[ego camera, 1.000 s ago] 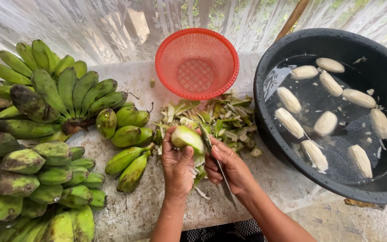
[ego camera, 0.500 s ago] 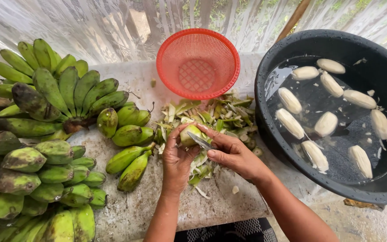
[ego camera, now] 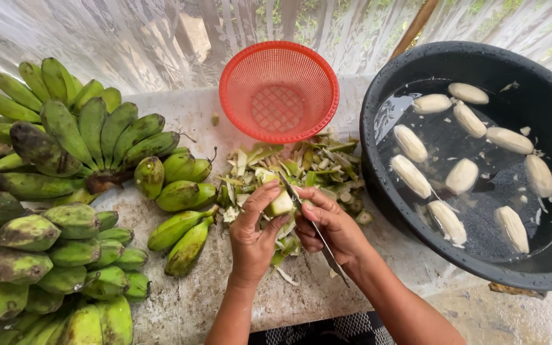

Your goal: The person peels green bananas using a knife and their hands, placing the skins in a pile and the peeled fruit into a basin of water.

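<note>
My left hand (ego camera: 255,231) grips a partly peeled green banana (ego camera: 281,203), its pale flesh showing between the fingers. My right hand (ego camera: 331,225) holds a thin knife (ego camera: 317,234), blade laid against the banana and handle end pointing back past the wrist. Both hands hover over a heap of green peels (ego camera: 301,169) on the stone slab (ego camera: 237,291).
Bunches of green bananas (ego camera: 65,140) fill the left side, with loose ones (ego camera: 183,236) near my left hand. A red mesh basket (ego camera: 278,91) stands behind the peels. At the right, a black tub (ego camera: 378,121) holds water and several peeled white bananas (ego camera: 461,176).
The banana has been turned in my left hand and more skin is off. My right hand with the knife has shifted along the fruit, then drawn back toward me.
</note>
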